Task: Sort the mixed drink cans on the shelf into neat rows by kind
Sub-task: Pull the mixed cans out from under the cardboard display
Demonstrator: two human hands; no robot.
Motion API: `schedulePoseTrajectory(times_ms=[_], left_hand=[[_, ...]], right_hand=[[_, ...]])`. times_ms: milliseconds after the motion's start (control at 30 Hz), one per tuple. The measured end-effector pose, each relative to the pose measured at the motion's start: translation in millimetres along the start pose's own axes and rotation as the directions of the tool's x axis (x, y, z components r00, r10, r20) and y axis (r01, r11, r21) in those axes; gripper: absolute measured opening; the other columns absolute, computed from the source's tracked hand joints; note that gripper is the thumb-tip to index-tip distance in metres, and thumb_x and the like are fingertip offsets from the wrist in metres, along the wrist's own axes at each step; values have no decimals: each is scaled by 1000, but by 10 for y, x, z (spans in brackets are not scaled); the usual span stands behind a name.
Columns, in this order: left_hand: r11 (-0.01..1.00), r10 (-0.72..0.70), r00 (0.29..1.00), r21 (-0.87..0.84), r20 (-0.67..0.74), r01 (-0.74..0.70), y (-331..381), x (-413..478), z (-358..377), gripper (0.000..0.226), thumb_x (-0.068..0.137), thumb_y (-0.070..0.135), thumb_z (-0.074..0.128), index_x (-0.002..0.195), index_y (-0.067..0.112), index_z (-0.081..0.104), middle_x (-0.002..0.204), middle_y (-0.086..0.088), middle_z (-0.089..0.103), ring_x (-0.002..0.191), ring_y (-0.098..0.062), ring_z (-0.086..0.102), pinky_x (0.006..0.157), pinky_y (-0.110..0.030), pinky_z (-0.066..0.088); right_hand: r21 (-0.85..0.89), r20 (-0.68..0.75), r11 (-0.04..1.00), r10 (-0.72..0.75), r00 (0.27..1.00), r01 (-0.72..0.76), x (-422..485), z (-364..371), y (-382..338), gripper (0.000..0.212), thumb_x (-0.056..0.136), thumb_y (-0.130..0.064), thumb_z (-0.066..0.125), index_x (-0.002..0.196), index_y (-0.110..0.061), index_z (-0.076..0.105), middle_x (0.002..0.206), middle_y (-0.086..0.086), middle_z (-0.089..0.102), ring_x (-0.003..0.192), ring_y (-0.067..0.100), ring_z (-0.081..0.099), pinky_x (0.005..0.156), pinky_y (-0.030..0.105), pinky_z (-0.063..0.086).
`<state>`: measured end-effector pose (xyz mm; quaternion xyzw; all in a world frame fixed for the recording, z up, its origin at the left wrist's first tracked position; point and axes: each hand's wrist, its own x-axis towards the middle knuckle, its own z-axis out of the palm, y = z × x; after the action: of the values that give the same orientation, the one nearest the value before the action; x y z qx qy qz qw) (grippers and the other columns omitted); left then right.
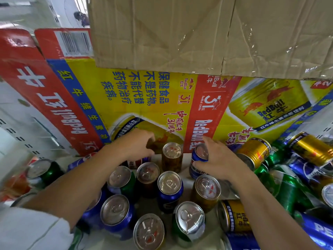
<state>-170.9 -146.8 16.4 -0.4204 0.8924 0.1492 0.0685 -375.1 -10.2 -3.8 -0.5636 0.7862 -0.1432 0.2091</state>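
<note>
From the head view, the right hand [219, 159] grips an upright blue can [197, 160] at the back of the shelf [186, 175]. Its fingers [210, 144] curl over the lid and the thumb presses the can's side. The blue can stands right against the big Red Bull carton [144, 98], which has a plain cardboard box [198, 33] on top of it.

The left hand [137, 144] hangs just left of a tall brown can [172, 157]. Its fingers [150, 139] are curled downward above a can lying on its side, and I cannot tell whether they hold anything.

Nearer the person, upright cans in blue, green and gold [158, 201] stand mixed together. To the right, a heap of toppled cans [292, 168] lies in a jumble, well apart from any tidy row.
</note>
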Motion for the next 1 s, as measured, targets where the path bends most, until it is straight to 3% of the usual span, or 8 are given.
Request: schedulePoseTrajectory(times_ms=[133, 300, 367, 567, 700, 833, 933, 1000], left_hand=[[987, -158, 987, 9, -5, 158, -512, -219, -144, 32, 94, 21, 59, 125, 20, 56, 125, -5, 55, 95, -17, 56, 74, -29, 45], [947, -294, 956, 143, 15, 289, -940, -467, -144, 32, 88, 24, 66, 117, 11, 60, 114, -10, 63, 100, -25, 60, 84, -37, 51], [934, -323, 946, 173, 33, 313, -1044, -502, -101, 34, 86, 27, 67, 114, 8, 60, 112, -10, 63, 98, -25, 60, 84, -37, 52], [918, -384, 921, 139, 73, 372, -1183, -446, 25, 32, 90, 24, 57, 115, 5, 60, 101, -8, 60, 92, -25, 60, 74, -32, 48], [910, -412, 904, 106, 111, 401, -1289, -394, 115, 41, 92, 23, 55, 129, 5, 51, 121, -12, 60, 98, -25, 58, 76, -30, 44], [914, -393, 917, 137, 68, 381, -1312, -353, 193, 41, 90, 20, 58, 127, 4, 55, 124, -14, 59, 107, -29, 59, 82, -32, 46], [924, -370, 927, 135, 68, 359, -1317, -348, 144, 38, 87, 19, 59, 122, 4, 58, 121, -13, 61, 104, -28, 60, 74, -30, 46], [931, -361, 929, 98, 82, 353, -1354, -362, 77, 38, 82, 21, 66, 116, 5, 60, 112, -11, 64, 97, -26, 62, 74, -31, 50]], right_hand=[[-112, -194, 978, -195, 961, 176, 31, 80, -421, 55, 89, -36, 61, 137, -17, 43, 130, 5, 53, 119, 24, 50, 100, 37, 42], [-65, 42, 948, -310, 950, 312, 240, 187, -971, 36, 88, -26, 64, 123, -18, 60, 117, 5, 64, 102, 21, 59, 88, 36, 50], [-130, 157, 940, -295, 942, 316, 358, 286, -1188, 35, 88, -23, 66, 122, -14, 60, 113, 7, 65, 95, 22, 61, 83, 37, 52], [-365, 347, 878, -180, 920, 310, 736, 663, -1526, 37, 91, -24, 60, 123, -6, 56, 117, 13, 65, 100, 28, 64, 79, 35, 52], [-397, 340, 878, -129, 931, 267, 781, 747, -1560, 31, 91, -15, 59, 119, -4, 56, 116, 15, 63, 102, 31, 62, 77, 36, 49], [-375, 343, 899, -91, 935, 225, 769, 766, -1543, 19, 92, -13, 58, 109, -5, 57, 108, 16, 64, 87, 28, 61, 69, 32, 45], [-339, 283, 922, -91, 955, 188, 758, 663, -1545, 38, 82, -21, 70, 115, -6, 58, 111, 11, 64, 94, 27, 62, 74, 34, 52], [-297, 204, 935, -135, 970, 192, 724, 548, -1579, 48, 73, -33, 80, 111, -9, 65, 102, 7, 67, 88, 23, 63, 72, 33, 53]])
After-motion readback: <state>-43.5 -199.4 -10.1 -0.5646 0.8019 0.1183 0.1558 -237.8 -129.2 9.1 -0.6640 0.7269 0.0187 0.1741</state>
